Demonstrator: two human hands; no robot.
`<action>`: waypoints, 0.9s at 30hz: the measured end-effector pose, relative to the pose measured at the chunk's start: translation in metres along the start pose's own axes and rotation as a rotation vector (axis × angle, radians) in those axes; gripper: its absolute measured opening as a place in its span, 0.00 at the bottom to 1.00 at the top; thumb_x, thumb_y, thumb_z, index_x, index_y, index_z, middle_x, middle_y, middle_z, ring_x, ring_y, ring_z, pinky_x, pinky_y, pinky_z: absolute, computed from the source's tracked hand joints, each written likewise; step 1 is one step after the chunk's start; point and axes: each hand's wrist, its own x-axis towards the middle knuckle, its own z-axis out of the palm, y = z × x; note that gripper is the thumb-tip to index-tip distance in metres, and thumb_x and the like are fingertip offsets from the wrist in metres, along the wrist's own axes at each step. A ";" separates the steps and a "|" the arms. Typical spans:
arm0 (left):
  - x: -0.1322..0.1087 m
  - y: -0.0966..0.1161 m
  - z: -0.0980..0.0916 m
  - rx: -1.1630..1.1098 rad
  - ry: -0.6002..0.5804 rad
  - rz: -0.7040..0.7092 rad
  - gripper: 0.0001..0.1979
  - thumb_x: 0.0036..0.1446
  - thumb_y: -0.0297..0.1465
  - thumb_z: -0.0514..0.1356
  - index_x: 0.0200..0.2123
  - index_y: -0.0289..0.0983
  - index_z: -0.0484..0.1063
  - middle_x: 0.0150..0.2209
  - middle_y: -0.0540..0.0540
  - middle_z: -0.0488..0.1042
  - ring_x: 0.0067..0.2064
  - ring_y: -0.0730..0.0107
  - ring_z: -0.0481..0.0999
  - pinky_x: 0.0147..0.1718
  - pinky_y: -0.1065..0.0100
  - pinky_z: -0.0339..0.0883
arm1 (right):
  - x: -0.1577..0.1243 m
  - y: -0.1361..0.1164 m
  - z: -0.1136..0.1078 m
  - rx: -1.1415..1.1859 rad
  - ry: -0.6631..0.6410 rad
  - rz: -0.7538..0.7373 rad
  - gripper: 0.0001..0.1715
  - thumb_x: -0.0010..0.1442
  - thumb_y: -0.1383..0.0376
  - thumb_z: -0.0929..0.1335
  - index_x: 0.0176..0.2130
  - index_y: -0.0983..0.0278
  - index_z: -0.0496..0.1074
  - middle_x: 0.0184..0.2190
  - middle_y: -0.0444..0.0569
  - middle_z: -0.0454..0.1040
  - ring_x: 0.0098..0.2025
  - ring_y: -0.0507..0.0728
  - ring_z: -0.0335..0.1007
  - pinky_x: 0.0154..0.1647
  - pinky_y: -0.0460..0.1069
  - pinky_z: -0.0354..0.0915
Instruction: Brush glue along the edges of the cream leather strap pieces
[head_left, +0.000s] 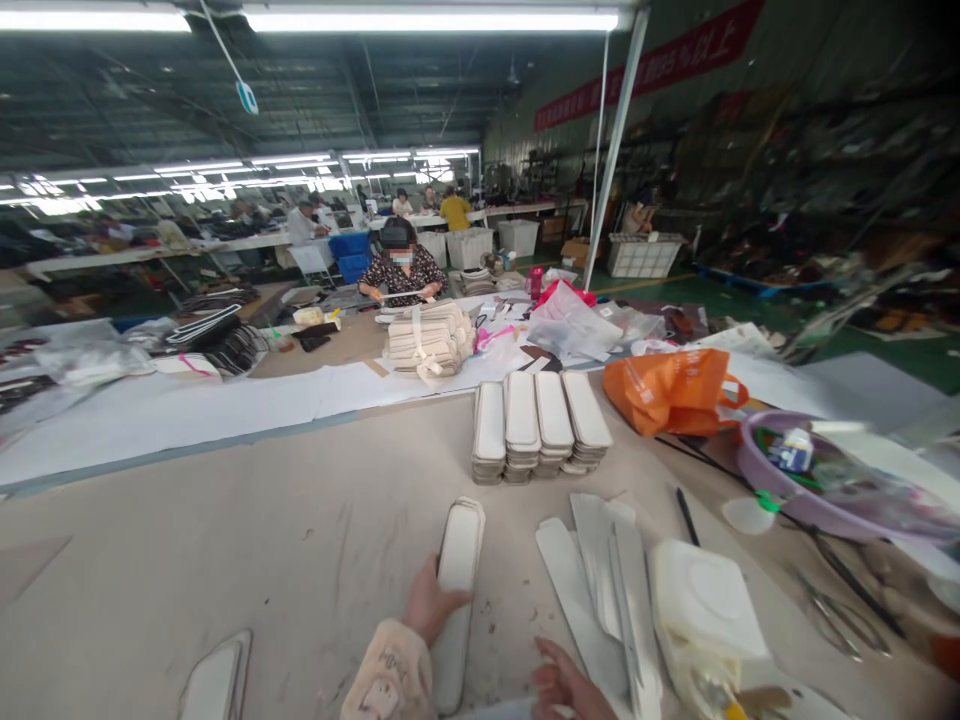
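Note:
My left hand (429, 605), in a fuzzy beige sleeve, is closed around a long white insole-shaped piece (457, 570) lying on the brown table top (247, 560). Low at the bottom edge, my right hand (566, 685) has its fingers curled; whether it holds anything is hidden. To its right lie loose white strips (600, 570) and a white packet (701, 605). Several neat stacks of the same white pieces (536, 425) stand further back.
An orange bag (671, 392), a purple basin (825, 480), a black pen (687, 515) and scissors (832, 615) are at the right. Another piece (214, 680) lies at bottom left. A seated person (401, 270) works across the table behind tied bundles (429, 338).

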 end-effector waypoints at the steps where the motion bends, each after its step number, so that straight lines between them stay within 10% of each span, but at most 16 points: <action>1: -0.002 0.007 -0.001 -0.200 0.005 0.013 0.28 0.38 0.31 0.67 0.45 0.34 0.65 0.40 0.40 0.77 0.42 0.57 0.76 0.39 0.64 0.69 | 0.006 -0.011 0.009 0.123 -0.011 0.013 0.50 0.38 0.47 0.73 0.58 0.56 0.61 0.45 0.53 0.71 0.35 0.57 0.72 0.37 0.51 0.67; 5: -0.004 0.046 0.001 -0.748 -0.066 0.040 0.32 0.35 0.34 0.70 0.46 0.35 0.64 0.37 0.42 0.78 0.36 0.59 0.77 0.34 0.63 0.72 | 0.030 -0.059 0.039 0.474 -0.134 -0.004 0.63 0.33 0.40 0.73 0.62 0.56 0.51 0.48 0.56 0.70 0.36 0.59 0.73 0.34 0.54 0.68; 8: 0.012 0.080 -0.001 -0.812 -0.085 0.082 0.31 0.35 0.33 0.70 0.44 0.35 0.65 0.35 0.44 0.78 0.33 0.63 0.77 0.33 0.64 0.72 | 0.045 -0.099 0.045 0.537 -0.120 0.002 0.50 0.36 0.43 0.74 0.53 0.61 0.62 0.44 0.54 0.72 0.36 0.61 0.74 0.29 0.53 0.70; 19: 0.156 0.186 -0.031 -0.412 0.014 0.264 0.19 0.46 0.33 0.64 0.42 0.31 0.70 0.34 0.41 0.78 0.32 0.63 0.77 0.32 0.65 0.71 | 0.154 -0.216 0.013 0.620 0.325 -0.181 0.22 0.42 0.59 0.74 0.37 0.65 0.70 0.29 0.46 0.77 0.25 0.54 0.74 0.26 0.48 0.72; 27: 0.209 0.194 -0.031 -0.126 0.129 0.276 0.13 0.49 0.34 0.61 0.36 0.32 0.75 0.34 0.40 0.79 0.42 0.56 0.76 0.43 0.62 0.67 | 0.208 -0.231 0.000 0.626 0.428 -0.124 0.19 0.42 0.58 0.74 0.31 0.63 0.67 0.23 0.45 0.76 0.24 0.57 0.75 0.24 0.50 0.72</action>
